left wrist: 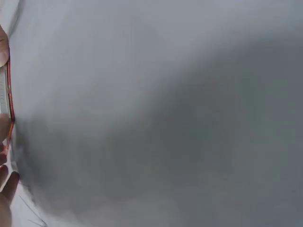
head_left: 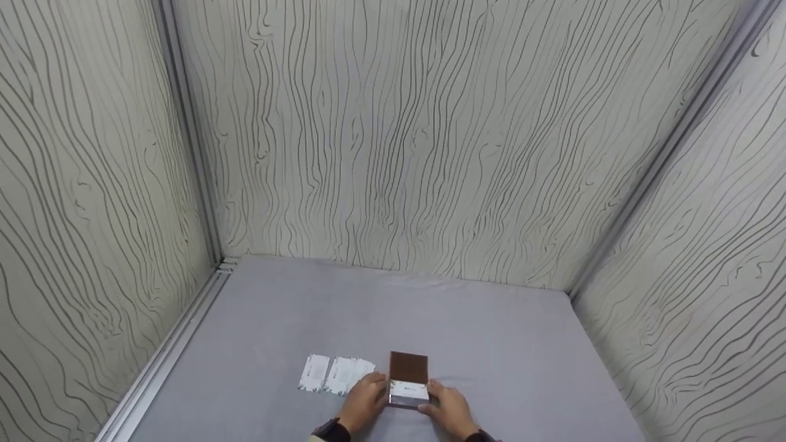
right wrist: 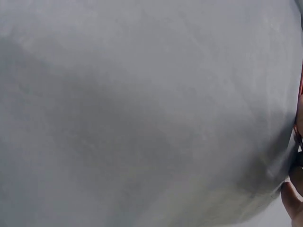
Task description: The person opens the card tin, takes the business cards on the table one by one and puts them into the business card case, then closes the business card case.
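In the head view, a brown card holder point(head_left: 409, 367) lies opened near the table's front edge, its brown flap on the far side. A white card point(head_left: 408, 389) shows in its near half, above a shiny grey strip. My left hand point(head_left: 363, 399) holds the holder's left edge, and my right hand point(head_left: 450, 407) grips its right edge, thumb at the near corner. At the left border of the left wrist view, fingertips point(left wrist: 4, 49) touch the red-edged holder point(left wrist: 10, 90). Only some fingers point(right wrist: 292, 201) of the right hand appear in the right wrist view.
White cards with greenish print point(head_left: 346, 374) lie left of the holder, partly behind my left hand, beside a separate white card point(head_left: 314, 372). Grey cloth covers the table point(head_left: 491, 344). Wood-patterned walls point(head_left: 393, 135) enclose the back and sides, and a metal rail point(head_left: 166, 362) runs along the left edge.
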The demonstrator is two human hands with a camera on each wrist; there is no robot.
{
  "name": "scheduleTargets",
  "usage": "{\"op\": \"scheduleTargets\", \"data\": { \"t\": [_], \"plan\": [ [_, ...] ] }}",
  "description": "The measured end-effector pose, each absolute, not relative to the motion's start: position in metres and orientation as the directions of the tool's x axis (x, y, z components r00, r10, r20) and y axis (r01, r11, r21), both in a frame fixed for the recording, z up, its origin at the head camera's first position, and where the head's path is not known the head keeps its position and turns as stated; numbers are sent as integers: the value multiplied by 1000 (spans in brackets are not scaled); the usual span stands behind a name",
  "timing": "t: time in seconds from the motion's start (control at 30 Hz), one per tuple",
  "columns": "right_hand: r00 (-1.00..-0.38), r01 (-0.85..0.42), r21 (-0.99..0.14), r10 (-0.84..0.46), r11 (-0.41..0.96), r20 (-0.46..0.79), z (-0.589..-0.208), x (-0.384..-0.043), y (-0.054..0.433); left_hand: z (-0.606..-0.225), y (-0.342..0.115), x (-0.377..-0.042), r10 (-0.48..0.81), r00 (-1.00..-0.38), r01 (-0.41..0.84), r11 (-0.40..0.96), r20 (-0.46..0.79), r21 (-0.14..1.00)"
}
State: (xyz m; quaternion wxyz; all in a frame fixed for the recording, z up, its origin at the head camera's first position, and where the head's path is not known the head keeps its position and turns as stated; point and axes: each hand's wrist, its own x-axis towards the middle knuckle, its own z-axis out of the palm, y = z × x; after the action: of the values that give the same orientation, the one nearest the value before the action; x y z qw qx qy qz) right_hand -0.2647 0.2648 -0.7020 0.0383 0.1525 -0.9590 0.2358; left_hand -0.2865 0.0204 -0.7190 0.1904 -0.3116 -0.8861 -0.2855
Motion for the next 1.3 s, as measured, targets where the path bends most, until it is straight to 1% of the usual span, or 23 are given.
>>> {"op": "scheduleTargets", "data": {
  "t": [0.17,0.2,0.3,0.4,0.5,0.57,0.73,0.8,0.87,0.97,1.13,1.3],
  "plan": [
    [-951,-309,-401,-273,863,145,-700,-268,265,-719,2,-287,342,-715,636,681,610,363],
    [-946,-324,-396,-284,859,157,-700,-268,265,-719,-3,-289,319,-715,622,695,622,360],
    [-937,-348,-383,-305,856,170,-702,-268,266,-718,-17,-290,229,-743,559,728,628,396],
    [-929,-369,-364,-322,855,185,-701,-269,268,-715,-29,-294,127,-783,480,746,608,462],
    [-939,-341,-362,-299,868,168,-700,-269,268,-713,-38,-296,41,-818,392,769,574,504],
    [-944,-327,-365,-287,872,160,-700,-269,268,-713,-44,-298,6,-834,329,809,552,488],
    [-948,-317,-396,-280,862,149,-700,-270,266,-718,-53,-299,-94,-855,112,927,510,357],
    [-947,-320,-395,-281,861,156,-701,-270,266,-719,-56,-299,-138,-854,33,948,502,316],
    [-945,-325,-386,-280,863,170,-702,-269,266,-720,-58,-297,-168,-856,-16,954,489,300],
    [-942,-330,-361,-280,873,184,-704,-269,266,-720,-61,-296,-177,-874,-51,960,452,277],
    [-931,-358,-359,-302,862,205,-704,-270,266,-719,-69,-298,-170,-911,-73,963,375,260],
    [-943,-329,-368,-283,870,174,-703,-271,265,-720,-74,-300,-174,-918,-56,947,357,317]
  ]
}}
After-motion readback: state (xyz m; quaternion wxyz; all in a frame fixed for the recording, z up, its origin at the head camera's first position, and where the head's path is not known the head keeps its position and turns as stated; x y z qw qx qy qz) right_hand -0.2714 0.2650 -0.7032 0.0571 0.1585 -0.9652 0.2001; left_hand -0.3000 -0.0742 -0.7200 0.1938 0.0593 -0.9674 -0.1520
